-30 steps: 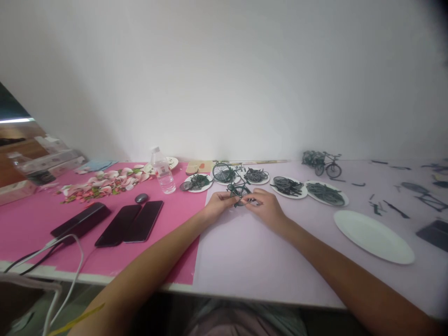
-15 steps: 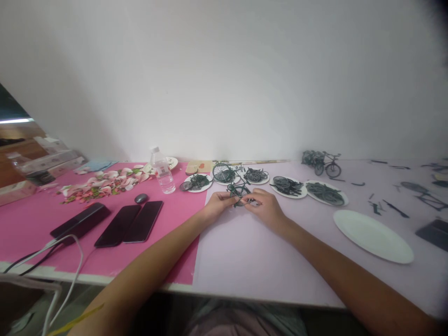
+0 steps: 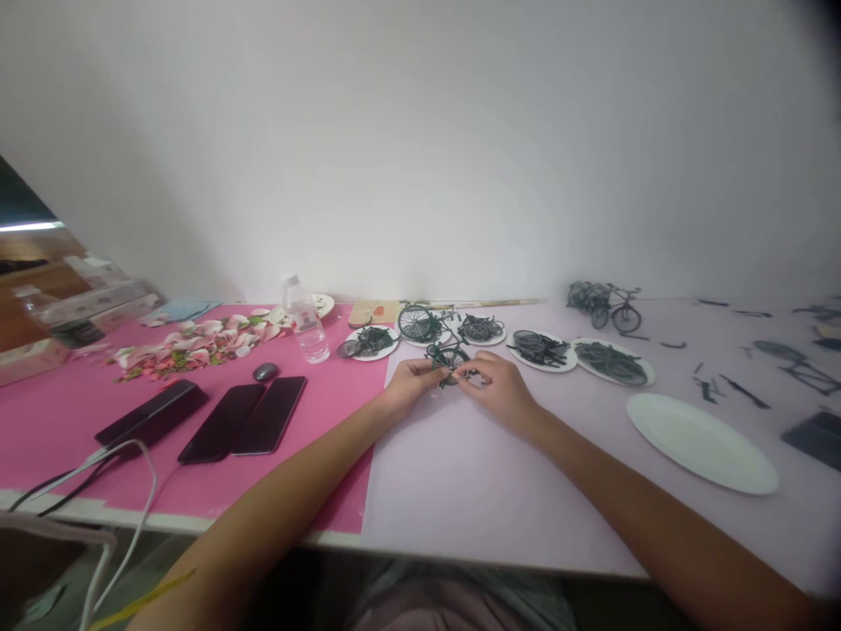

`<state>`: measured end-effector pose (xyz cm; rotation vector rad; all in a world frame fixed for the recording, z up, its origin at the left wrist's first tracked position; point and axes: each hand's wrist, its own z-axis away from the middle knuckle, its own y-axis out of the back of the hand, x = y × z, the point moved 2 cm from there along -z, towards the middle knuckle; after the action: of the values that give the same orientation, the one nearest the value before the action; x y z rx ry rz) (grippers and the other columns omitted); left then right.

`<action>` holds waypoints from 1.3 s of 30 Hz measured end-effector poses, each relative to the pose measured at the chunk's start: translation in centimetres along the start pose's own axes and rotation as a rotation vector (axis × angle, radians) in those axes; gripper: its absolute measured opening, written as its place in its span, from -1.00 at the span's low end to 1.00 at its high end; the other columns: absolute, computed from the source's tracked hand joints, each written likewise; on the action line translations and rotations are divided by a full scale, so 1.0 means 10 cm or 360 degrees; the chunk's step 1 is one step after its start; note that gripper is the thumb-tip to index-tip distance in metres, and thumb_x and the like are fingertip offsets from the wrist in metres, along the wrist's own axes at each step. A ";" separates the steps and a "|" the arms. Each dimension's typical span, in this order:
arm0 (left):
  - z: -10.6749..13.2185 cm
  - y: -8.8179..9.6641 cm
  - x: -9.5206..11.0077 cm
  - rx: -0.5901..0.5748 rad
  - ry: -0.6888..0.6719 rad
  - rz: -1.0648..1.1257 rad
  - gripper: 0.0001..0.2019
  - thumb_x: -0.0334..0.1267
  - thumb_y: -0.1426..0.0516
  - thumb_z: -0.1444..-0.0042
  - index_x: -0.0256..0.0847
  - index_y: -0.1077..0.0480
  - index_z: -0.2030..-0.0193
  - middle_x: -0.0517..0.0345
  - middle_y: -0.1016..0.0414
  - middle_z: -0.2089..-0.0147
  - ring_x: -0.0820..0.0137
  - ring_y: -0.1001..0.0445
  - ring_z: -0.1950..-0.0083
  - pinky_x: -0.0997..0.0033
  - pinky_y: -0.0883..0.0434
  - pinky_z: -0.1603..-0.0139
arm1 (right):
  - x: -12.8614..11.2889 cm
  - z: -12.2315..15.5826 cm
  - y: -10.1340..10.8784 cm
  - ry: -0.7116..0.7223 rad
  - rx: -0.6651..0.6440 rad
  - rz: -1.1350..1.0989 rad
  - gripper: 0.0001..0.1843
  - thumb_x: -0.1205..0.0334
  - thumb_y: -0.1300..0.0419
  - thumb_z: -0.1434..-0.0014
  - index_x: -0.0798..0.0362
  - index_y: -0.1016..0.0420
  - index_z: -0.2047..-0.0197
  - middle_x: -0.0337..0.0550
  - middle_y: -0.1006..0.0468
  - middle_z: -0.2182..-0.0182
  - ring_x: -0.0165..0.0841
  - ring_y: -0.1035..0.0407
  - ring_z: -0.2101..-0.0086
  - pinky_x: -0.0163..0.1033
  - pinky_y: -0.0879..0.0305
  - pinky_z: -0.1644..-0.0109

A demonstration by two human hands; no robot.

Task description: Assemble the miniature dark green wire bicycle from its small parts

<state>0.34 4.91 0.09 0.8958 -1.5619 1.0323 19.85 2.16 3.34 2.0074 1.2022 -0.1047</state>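
Note:
A small dark green toy bicycle (image 3: 448,354) is held between my two hands, above the pale part of the table. My left hand (image 3: 413,386) is closed on its left side, thumb and fingers pinching it low down. From the right, my right hand (image 3: 496,386) pinches at the bicycle's lower part with thumb and forefinger; any small piece between these fingertips is too small to make out. Just behind the hands stand white plates with dark bicycle parts, among them wheels (image 3: 482,329) and a heap of thin black pieces (image 3: 540,348).
An empty white oval plate (image 3: 703,443) lies at right, near scattered dark parts (image 3: 742,392). Finished-looking toy bicycles (image 3: 614,308) stand by the wall. On the pink left side are a water bottle (image 3: 306,322), two phones (image 3: 269,416), a black power strip (image 3: 152,414) and petals (image 3: 197,343).

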 end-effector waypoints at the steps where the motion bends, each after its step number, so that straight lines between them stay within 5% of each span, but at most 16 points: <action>1: 0.00 0.00 0.00 0.0019 -0.0007 -0.0001 -0.61 0.03 -0.45 0.04 -0.31 -0.63 0.31 0.08 -0.54 0.40 0.47 -0.30 0.42 0.42 -0.14 0.36 | -0.01 0.00 0.01 -0.0012 -0.0002 0.0004 -0.94 0.23 -0.30 -0.24 -0.03 -0.63 0.24 -0.20 -0.50 0.38 -0.35 -0.32 0.45 -0.26 -0.23 0.36; 5: -0.01 0.00 -0.02 0.0058 -0.0040 0.0031 -0.63 0.01 -0.44 0.02 -0.29 -0.64 0.29 0.08 -0.56 0.37 0.47 -0.31 0.40 0.42 -0.17 0.34 | -0.07 0.01 0.04 -0.0163 -0.0047 -0.0107 -0.78 0.10 -0.32 -0.24 -0.02 -0.50 0.09 -0.21 -0.53 0.33 -0.41 -0.25 0.53 -0.28 -0.19 0.43; 9: -0.02 0.00 -0.04 0.0116 -0.0039 0.0017 -0.60 0.02 -0.44 0.02 -0.28 -0.65 0.21 0.04 -0.61 0.29 0.44 -0.37 0.37 0.42 -0.20 0.32 | -0.08 0.02 0.06 -0.0288 -0.0081 -0.0250 -0.80 0.04 -0.12 -0.42 -0.03 -0.35 0.04 -0.23 -0.51 0.35 -0.39 -0.32 0.51 -0.30 -0.20 0.44; 17: 0.02 -0.04 -0.02 0.0296 -0.0070 0.0020 -0.58 0.03 -0.46 0.05 -0.32 -0.65 0.22 -0.06 -0.66 0.22 0.36 -0.46 0.32 0.39 -0.30 0.26 | 0.00 -0.02 0.03 -0.0214 -0.0019 0.0043 -0.84 0.08 -0.17 -0.41 -0.03 -0.43 0.17 -0.17 -0.56 0.27 -0.32 -0.42 0.38 -0.24 -0.31 0.27; 39: 0.05 -0.07 -0.01 0.0380 -0.0072 0.0005 -0.60 0.01 -0.47 0.07 -0.32 -0.64 0.27 -0.09 -0.67 0.23 0.29 -0.54 0.28 0.36 -0.39 0.23 | 0.01 -0.02 0.00 -0.0119 -0.0090 0.0188 -0.96 0.23 -0.21 -0.35 -0.04 -0.43 0.20 -0.19 -0.60 0.23 -0.25 -0.52 0.21 -0.22 -0.36 0.18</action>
<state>0.87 4.24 0.07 1.0860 -1.4979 1.2259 19.82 2.39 3.39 2.0023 1.0266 -0.0850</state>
